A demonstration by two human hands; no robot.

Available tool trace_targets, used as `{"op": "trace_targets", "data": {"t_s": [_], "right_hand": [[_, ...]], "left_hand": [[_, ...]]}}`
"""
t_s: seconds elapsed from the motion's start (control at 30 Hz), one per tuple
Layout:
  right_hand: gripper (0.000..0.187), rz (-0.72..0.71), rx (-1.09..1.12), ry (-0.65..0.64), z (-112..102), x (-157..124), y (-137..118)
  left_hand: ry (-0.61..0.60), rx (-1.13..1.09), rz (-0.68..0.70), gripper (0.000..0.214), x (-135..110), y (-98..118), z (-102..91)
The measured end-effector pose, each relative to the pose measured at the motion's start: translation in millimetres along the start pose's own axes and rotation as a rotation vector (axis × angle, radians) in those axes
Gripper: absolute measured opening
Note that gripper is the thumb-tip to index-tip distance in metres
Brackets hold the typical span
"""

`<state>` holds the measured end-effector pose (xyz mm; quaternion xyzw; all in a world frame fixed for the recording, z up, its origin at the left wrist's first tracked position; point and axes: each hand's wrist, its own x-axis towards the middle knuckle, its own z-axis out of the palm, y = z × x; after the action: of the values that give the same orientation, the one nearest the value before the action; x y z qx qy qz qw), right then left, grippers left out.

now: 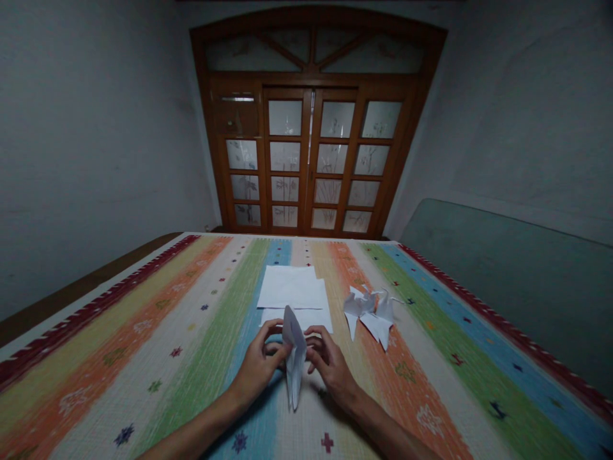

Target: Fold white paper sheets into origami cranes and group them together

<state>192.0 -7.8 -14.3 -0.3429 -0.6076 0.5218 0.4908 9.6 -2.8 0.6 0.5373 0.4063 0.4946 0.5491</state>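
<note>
**Folded white paper (294,358) held nearly upright**

It sits between your left hand (261,363) and right hand (331,369), gripped from both sides. A long, narrow point aims down toward you, and broader folded layers rise to a rounded top above your grip.

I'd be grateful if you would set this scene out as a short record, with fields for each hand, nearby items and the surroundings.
Left hand: grips folded white paper from its left side.
Right hand: grips the same paper from its right side.
Nearby items: white paper sheets ahead of the hands; white origami cranes ahead and to the right.
Surface: striped tablecloth.
Background: wooden door with frosted glass panes.
</note>
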Motion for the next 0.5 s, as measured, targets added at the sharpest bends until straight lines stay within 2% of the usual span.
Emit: {"op": "trace_targets", "data": {"t_s": [0.13,0.27,0.5], "right_hand": [[0.062,-0.017,-0.03,0.0,0.4,-0.5,-0.8],[0.064,-0.025,-0.084,0.003,0.5,-0.4,-2.8],[0.053,-0.033,-0.182,0.051,0.6,-1.1,-0.3]], "left_hand": [[-0.023,0.015,0.014,0.055,0.2,-0.2,0.6],[-0.016,0.072,0.028,0.051,-1.3,1.9,2.3],[-0.017,0.112,0.052,0.044,-4.6,5.5,4.9]]}}
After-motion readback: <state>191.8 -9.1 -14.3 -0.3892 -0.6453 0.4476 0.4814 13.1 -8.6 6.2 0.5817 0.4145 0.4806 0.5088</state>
